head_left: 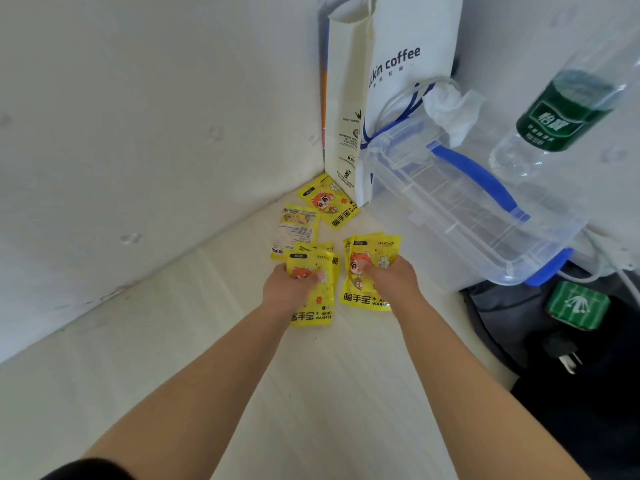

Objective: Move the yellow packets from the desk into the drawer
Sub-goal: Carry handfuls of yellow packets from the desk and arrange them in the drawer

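Near the desk (242,358) corner, the left hand (287,287) grips one stack of yellow packets (313,306), the right hand (393,277) another stack (363,296); both lie lengthwise near-to-far, tops pointing far. Two loose packets (329,206) lie farther off.

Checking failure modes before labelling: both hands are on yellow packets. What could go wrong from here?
1. The left hand and right hand each grip several fanned packets; one could slip out in the lift.
2. Two corner packets by the paper bag lie out of either grip and may be left behind.
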